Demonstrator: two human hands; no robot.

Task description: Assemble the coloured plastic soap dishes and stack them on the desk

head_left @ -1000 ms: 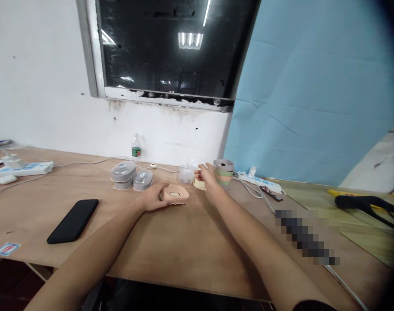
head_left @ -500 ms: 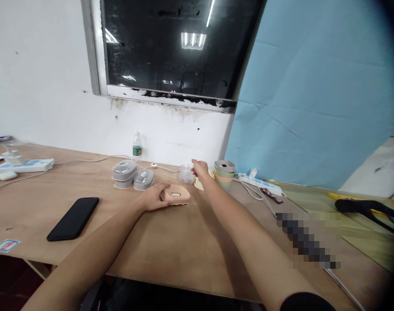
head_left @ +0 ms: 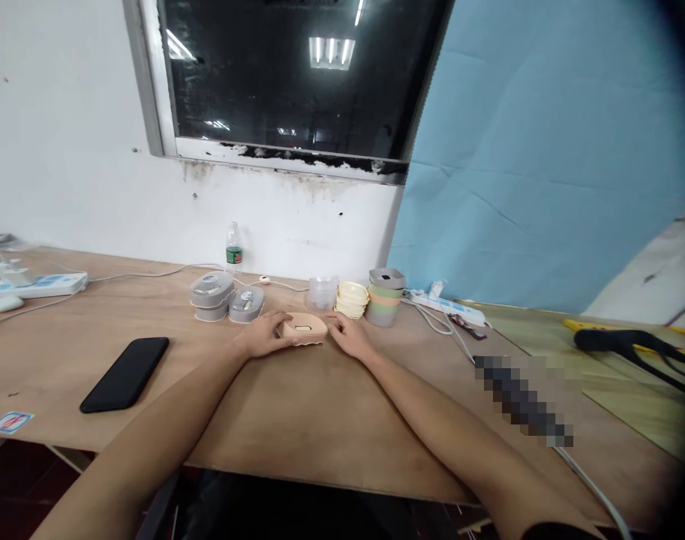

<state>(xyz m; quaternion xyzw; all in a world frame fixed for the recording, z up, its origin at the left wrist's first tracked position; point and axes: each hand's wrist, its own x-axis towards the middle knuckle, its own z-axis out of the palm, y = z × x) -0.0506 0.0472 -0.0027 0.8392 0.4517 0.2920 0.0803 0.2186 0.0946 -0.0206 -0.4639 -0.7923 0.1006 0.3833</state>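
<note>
A peach-coloured oval container with a small slot-like mark on top sits on the wooden table. My left hand is wrapped round its left end, thumb along the near side and fingers on the far side. My right hand is at its right end, fingers curled, with the fingertips against the rim. Just behind my right hand is a stack of pale yellow cups, with clear plastic cups to their left. A stack of grey, green and orange containers stands to the right.
Grey lidded containers stand left of my hands, near a water bottle by the wall. A black phone lies at the left. Power strips with white cables are on both sides. A blurred-out dark object is at right.
My right hand has come back from beside the clear and yellow cups to the right end of the peach container. My left hand stays on the container.
</note>
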